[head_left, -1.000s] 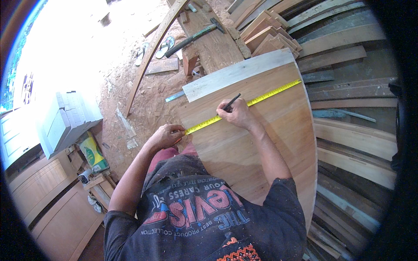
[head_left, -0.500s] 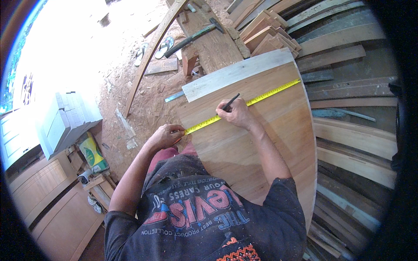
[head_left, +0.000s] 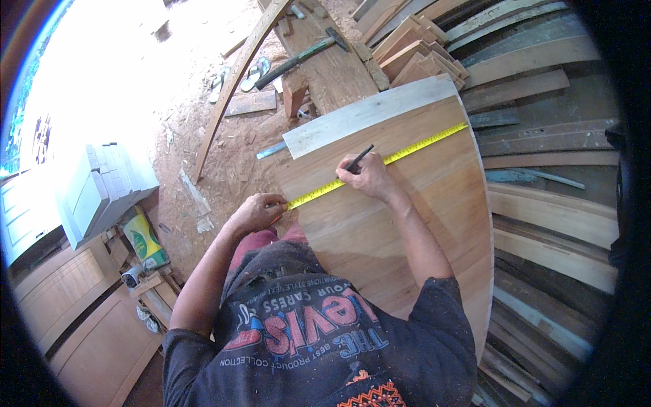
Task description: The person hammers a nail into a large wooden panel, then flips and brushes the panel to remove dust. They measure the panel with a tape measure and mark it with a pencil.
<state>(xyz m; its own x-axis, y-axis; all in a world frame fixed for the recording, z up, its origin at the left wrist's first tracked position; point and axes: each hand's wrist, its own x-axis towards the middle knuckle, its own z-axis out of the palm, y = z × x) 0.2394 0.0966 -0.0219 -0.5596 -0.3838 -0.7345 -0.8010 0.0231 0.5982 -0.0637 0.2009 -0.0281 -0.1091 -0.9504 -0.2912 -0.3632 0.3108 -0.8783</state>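
Note:
A yellow tape measure (head_left: 424, 142) stretches across a brown plywood board (head_left: 400, 230), its far end at the board's right edge. At the board's left edge my left hand (head_left: 260, 211) is closed around the case end of the tape, mostly hidden by the fingers. My right hand (head_left: 369, 178) grips a dark pencil (head_left: 360, 158), slanting up to the right. That hand rests at the tape's middle, its fingers right against the blade; the pencil's point is hidden. A pale whitish plank (head_left: 369, 112) lies along the board's far edge.
A hammer (head_left: 298, 62) lies on a rough wooden bench (head_left: 332, 81) beyond the board. Stacked timber planks (head_left: 556, 210) line the right side. On the left are a green-yellow bag (head_left: 144, 239) and wooden panels (head_left: 102, 332). A long thin strip (head_left: 234, 88) leans across the sawdust-covered floor.

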